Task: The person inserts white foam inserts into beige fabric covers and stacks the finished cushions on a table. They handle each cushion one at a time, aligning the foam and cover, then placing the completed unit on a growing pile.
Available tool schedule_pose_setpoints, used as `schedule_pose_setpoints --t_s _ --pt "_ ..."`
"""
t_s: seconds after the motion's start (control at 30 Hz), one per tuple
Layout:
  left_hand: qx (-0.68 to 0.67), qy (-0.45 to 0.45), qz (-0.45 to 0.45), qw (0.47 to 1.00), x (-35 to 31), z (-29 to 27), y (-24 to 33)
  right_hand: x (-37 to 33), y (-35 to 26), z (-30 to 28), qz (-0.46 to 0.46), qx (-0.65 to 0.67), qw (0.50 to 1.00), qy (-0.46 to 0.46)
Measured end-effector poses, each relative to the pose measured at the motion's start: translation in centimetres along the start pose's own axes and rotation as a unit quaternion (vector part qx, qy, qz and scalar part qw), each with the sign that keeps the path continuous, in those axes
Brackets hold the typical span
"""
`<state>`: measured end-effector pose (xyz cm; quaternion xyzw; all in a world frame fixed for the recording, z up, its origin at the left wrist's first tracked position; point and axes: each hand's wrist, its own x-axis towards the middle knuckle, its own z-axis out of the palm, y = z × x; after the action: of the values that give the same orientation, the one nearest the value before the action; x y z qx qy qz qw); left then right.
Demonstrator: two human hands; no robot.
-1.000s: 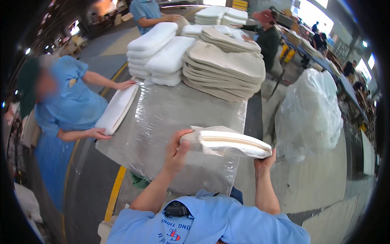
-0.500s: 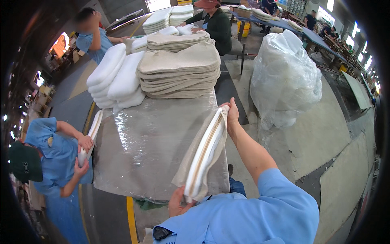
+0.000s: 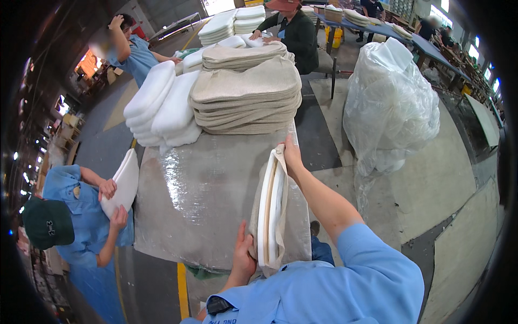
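Over the near right part of the plastic-wrapped table (image 3: 178, 221) I have a cushion (image 3: 271, 208) on its edge, with beige fabric round white padding and a tan strip along its length. Its far end is gripped by my right hand (image 3: 292, 157), fingers closed on the fabric. My left hand (image 3: 244, 255) lies against the near left side, fingers stretched out and apart, not wrapped round it. A stack of beige cushion covers (image 3: 245, 97) stands at the table's far end, beside white cushion pads (image 3: 175, 108).
At the left, a co-worker in a green cap (image 3: 48, 224) handles a white pad (image 3: 123, 181). Two more people work beyond the stacks. A big clear plastic bag (image 3: 391, 108) with white contents stands on the floor at right, near a blue table (image 3: 426, 48).
My left hand has let go of the cushion's near end and opened beside it. The cushion has turned more upright. At left, the co-worker's pad now shows its flat side.
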<state>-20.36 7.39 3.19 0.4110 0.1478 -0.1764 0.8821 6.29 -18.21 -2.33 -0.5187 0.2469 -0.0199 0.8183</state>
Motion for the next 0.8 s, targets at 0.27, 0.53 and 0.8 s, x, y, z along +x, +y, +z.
schedule_pose_setpoints --t_s 0.27,0.53,0.8 --pt "0.046 0.052 -0.030 0.997 7.8 1.6 1.6 -10.2 -1.4 0.4 -0.181 -0.148 0.971 -0.059" --pt "0.280 -0.012 0.156 0.947 14.3 7.5 2.6 -8.7 -3.8 -0.4 -0.208 -0.387 0.898 0.030" --pt "0.582 -0.076 0.365 0.723 25.5 12.0 5.3 -7.3 -6.8 0.0 -0.181 -0.490 0.851 -0.045"
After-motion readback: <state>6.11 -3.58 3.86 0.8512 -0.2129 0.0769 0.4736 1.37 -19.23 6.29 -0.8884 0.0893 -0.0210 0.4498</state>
